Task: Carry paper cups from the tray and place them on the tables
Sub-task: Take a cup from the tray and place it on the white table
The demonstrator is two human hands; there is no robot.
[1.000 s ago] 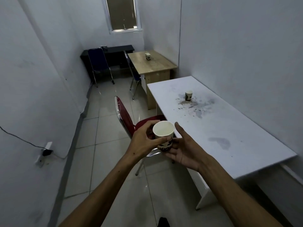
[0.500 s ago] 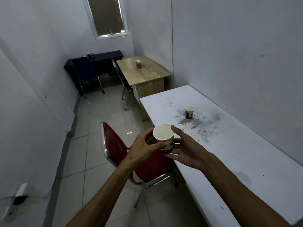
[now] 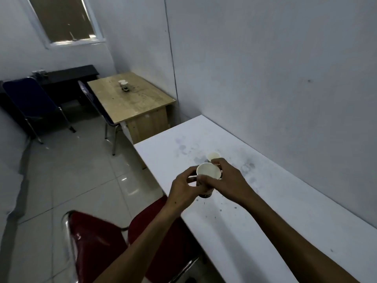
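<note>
A white paper cup [image 3: 208, 170] with a dark printed base is held upright over the near edge of the white table [image 3: 285, 201]. My left hand [image 3: 183, 189] grips its left side and my right hand [image 3: 230, 180] curls round its right side and rim. Just behind my right fingers a second paper cup [image 3: 213, 155] stands on the stained part of the white table, partly hidden. Farther back, another cup [image 3: 123, 86] stands on the wooden table [image 3: 142, 103]. No tray is in view.
A red chair [image 3: 114, 242] stands below my arms, tucked against the white table. A blue chair [image 3: 30, 103] and a black desk [image 3: 69, 73] are at the far left. A second blue chair [image 3: 89, 97] is beside the wooden table. Tiled floor [image 3: 71, 180] lies to the left.
The view has closed in on the white table. Both hands have carried the cup forward, over the table edge, close to the cup standing there. My right fingers now wrap more over the rim.
</note>
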